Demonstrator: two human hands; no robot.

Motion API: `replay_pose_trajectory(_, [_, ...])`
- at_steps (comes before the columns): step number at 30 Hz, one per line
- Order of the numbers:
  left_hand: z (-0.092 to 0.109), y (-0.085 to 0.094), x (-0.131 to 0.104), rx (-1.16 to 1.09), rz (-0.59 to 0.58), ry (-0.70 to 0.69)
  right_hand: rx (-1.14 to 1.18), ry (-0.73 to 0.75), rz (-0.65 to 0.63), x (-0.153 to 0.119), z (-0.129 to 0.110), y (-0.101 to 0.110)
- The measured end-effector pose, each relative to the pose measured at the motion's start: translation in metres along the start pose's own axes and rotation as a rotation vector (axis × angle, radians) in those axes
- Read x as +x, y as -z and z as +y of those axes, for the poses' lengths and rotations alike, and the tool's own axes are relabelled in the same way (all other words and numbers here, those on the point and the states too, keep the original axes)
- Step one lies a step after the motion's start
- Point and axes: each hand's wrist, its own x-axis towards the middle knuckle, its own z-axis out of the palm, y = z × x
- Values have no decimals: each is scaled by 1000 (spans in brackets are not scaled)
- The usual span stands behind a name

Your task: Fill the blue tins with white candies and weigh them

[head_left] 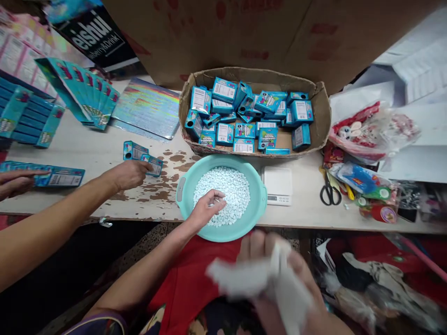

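Note:
My left hand (206,208) reaches into a turquoise basin (257,210), over a heap of small white pieces (232,184) that look like candies. Its fingers are loosely curved and apart, and nothing shows between them. Close to the camera, my right hand (303,274) is closed around a crumpled white tissue (282,288); both are smeared by motion. At the left, a co-worker's hand (130,174) touches two small blue boxes (135,151) on the table. The co-worker's other hand (16,181) points at a row of flat blue boxes (66,177).
Behind the basin stands a cardboard tray (324,121) holding several blue candy boxes (225,88). A small white scale (277,184) sits right of the basin. Black scissors (330,193) and bagged goods (373,181) lie farther right. Blue box fans (87,93) and shiny sheets (146,109) are at left.

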Motion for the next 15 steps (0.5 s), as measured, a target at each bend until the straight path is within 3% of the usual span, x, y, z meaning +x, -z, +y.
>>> replay_pose_trajectory(3, [23, -12, -26, 92, -201, -225, 155, 36, 397, 21, 9, 7])
replay_pose_trajectory(6, [39, -30, -42, 92, -294, -289, 204, 98, 567, 39, 18, 15])
replay_pose_trajectory(11, [47, -60, -41, 5, -88, -211, 187, 202, 609, 54, 33, 28])
replay_pose_trajectory(15, [49, -67, -36, 8, 1, -188, 224, 265, 631, 57, 42, 36])
